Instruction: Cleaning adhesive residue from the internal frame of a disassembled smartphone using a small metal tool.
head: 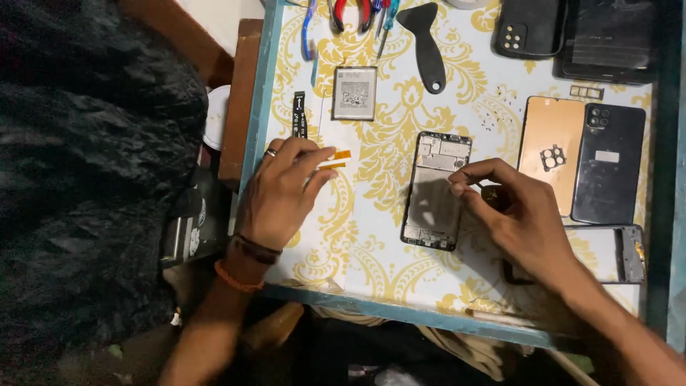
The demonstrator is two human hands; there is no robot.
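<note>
We hold a small orange flex strip [337,159] pinched between the thumb and fingertips of our left hand [282,193], just above the bench [371,282], near its left edge. Our right hand [511,214] is curled with thumb and forefinger pressed together just beside the right rim of the open phone frame [434,190], which lies flat near the middle of the bench; whether something tiny sits in that pinch we cannot tell. Beyond the strip, toward the far edge, a phone battery [354,93] lies flat, with a black ribbon cable [299,114] to its left. A black plastic pry tool [426,46] rests further along the far edge, beside red-handled pliers [351,14]. Toward the right edge we see a copper-coloured panel [547,139] touching a dark back cover [609,163], and another phone frame [607,254] partly under our right wrist. In the far right corner lie two more dark phones [572,32].
</note>
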